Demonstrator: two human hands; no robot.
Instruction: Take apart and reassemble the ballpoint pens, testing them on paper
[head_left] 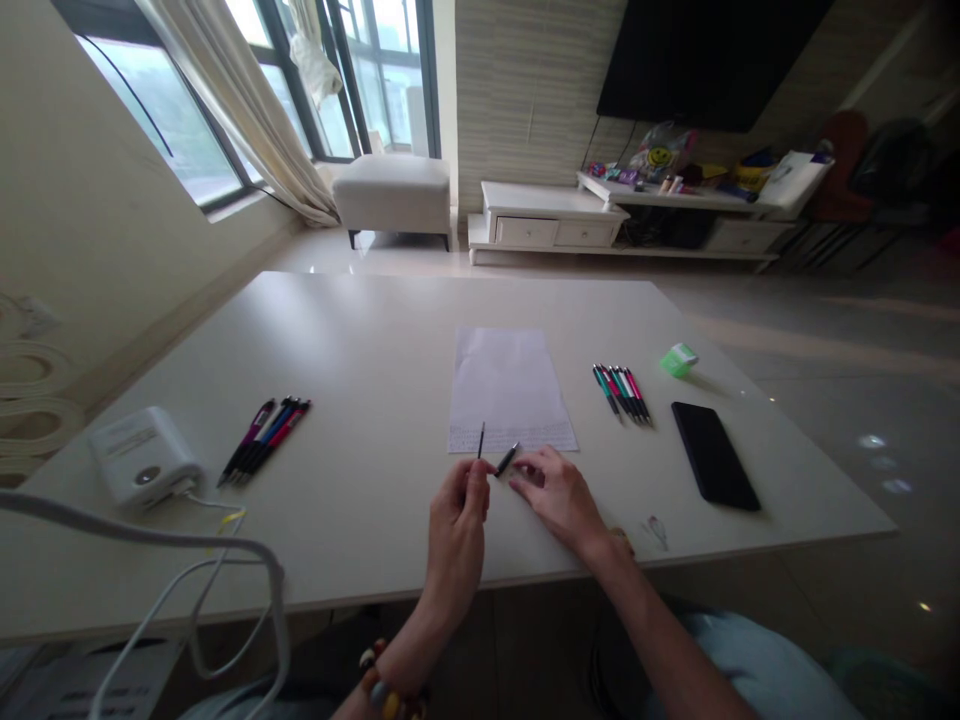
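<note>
My left hand (463, 502) is closed, with thumb and fingers pinching a thin dark pen refill (481, 440) that points up and away from me. Just right of those fingertips a short black pen barrel (508, 459) slants over the table; whether the left fingers touch it, I cannot tell. My right hand (551, 490) is beside the barrel, its thumb and forefinger curved and apart, with no held thing that I can make out. Beyond both hands lies a sheet of paper (506, 385) with lines of small marks along its near edge.
On the white table (360, 350), several pens (264, 440) lie left and several more pens (622, 393) right. A green-and-white small box (679, 360), black phone (715, 455) and small clear item (658, 532) are rightward. A white power adapter (146, 458) trails cables at left.
</note>
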